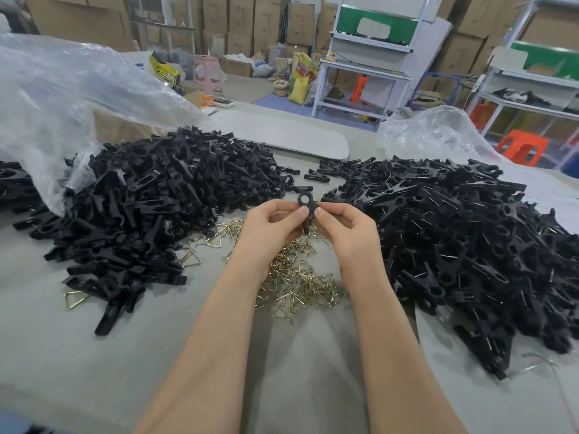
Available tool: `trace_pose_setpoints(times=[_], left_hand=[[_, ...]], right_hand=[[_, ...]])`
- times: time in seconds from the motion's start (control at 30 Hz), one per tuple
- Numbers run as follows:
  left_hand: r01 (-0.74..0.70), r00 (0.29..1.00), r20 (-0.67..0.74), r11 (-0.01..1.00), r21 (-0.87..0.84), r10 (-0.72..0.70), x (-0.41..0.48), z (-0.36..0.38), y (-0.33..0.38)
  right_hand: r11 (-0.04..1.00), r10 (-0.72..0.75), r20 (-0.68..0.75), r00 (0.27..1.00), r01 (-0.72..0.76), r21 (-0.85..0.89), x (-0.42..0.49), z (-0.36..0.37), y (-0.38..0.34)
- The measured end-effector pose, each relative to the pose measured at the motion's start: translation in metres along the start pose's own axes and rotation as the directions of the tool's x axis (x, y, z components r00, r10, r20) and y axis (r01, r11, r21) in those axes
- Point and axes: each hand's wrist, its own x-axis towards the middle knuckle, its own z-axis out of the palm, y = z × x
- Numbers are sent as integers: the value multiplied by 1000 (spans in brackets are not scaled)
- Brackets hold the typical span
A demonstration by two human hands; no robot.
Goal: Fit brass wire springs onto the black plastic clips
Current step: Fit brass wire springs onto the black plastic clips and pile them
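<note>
The left hand (pixel 269 227) and right hand (pixel 344 228) pinch one black clip (pixel 304 202) above the brass springs (pixel 297 277). It is likely light and stiff, best gripped by its flat sides.

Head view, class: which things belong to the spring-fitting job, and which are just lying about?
Job: held clip, pinched by left hand and right hand; brass springs; left clip pile; right clip pile.
Lying about: plastic bag; orange stool; cardboard boxes.

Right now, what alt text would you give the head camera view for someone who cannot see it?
The left hand and right hand pinch one black plastic clip between them above a loose pile of brass wire springs on a grey table. A left heap and a right heap of black clips flank the hands.
</note>
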Motion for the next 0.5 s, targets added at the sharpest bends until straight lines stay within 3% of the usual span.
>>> trace_pose_setpoints(times=[0.2, 0.33, 0.43, 0.5], left_hand=[[14, 999, 44, 1000, 0, -14, -6, 1, 8], [84, 978, 200, 993, -80, -66, -11, -4, 16], [-56, 998, 3, 975, -214, 58, -12, -8, 26], [-172, 984, -136, 841, -513, 118, -9, -16, 35]], right_hand=[[952, 118, 188, 975, -166, 259, 0, -8, -8], [908, 162, 287, 944, -257, 331, -3, -4, -11], [905, 202, 211, 956, -264, 333, 4, 15, -11], [996, 85, 121, 989, -89, 27, 7, 40, -7]])
